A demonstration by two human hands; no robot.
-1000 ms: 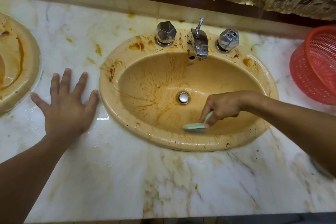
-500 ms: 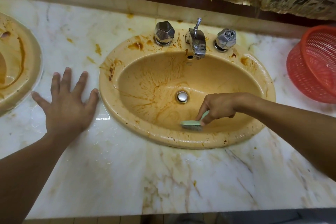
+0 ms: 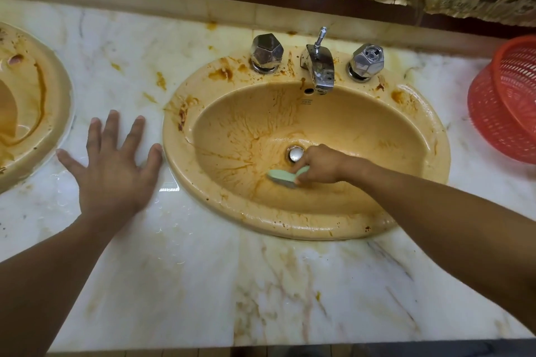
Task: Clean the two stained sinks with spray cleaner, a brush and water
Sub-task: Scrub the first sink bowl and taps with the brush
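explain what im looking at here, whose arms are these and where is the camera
There is no machine here. These are a person's two bare arms, filmed by one wide-angle camera worn on their head and looking forward and down, so you see roughly what they see.

The left hand lies flat with spread fingers on the marble counter. The right hand grips a pale green brush and holds it against the bottom of a yellow sink, close to the metal drain. Brown stains streak the bowl and rim.

Behind the bowl stands a chrome tap, with the left knob and the right knob beside it. A second stained sink shows at the left edge, and a red plastic basket at the right. No spray bottle is in view.
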